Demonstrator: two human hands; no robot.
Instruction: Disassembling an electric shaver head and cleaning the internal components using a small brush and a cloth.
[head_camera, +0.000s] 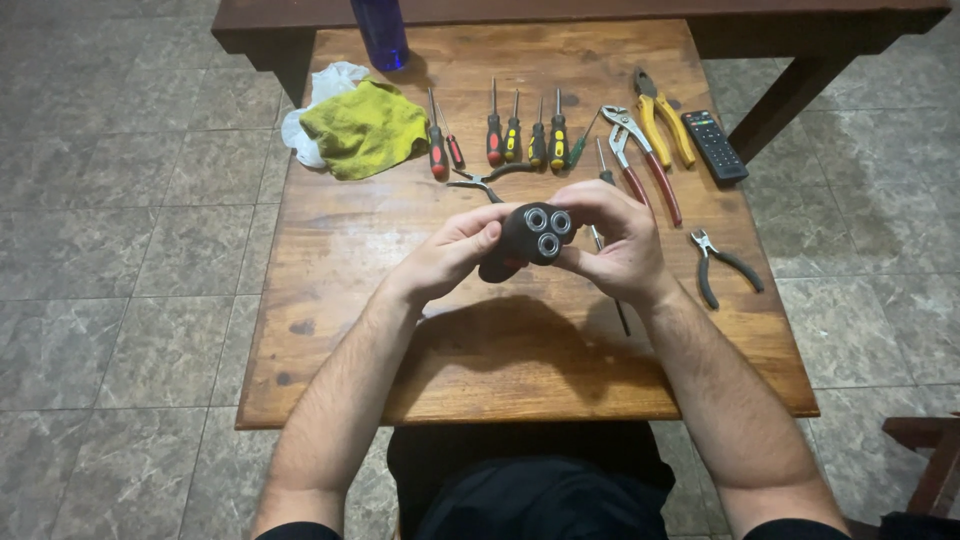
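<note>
Between the two hands, above the middle of the wooden bench (330, 300), sits a dark electric shaver (530, 240) with three round cutting heads turned up toward the camera. The left hand (450, 252) grips it from its own side, its fingers (478, 232) closed against the shaver's body and lower end. The right hand (622, 240) holds it from the other side, its fingers (590, 200) curled over the top edge and closed on the head, thumb just beside the lowest of the three rings. Both hands are clamped on the shaver, which is lifted off the bench surface.

Under the right hand a long thin screwdriver (612, 290) lies on the bench, partly hidden by the hand. Just beyond the fingers lies a small pair of pliers (485, 180), and farther off a row of screwdrivers (510, 140) with red, yellow and black handles. Beyond the right hand are red-handled adjustable pliers (645, 160), yellow-handled pliers (662, 125) and a black remote control (714, 145). To the outside of the right hand lies a pair of dark-handled pliers (722, 262). Well beyond the left hand is a yellow cloth (365, 128) on a white rag (325, 85), with a blue bottle (380, 32) near the far edge.
</note>
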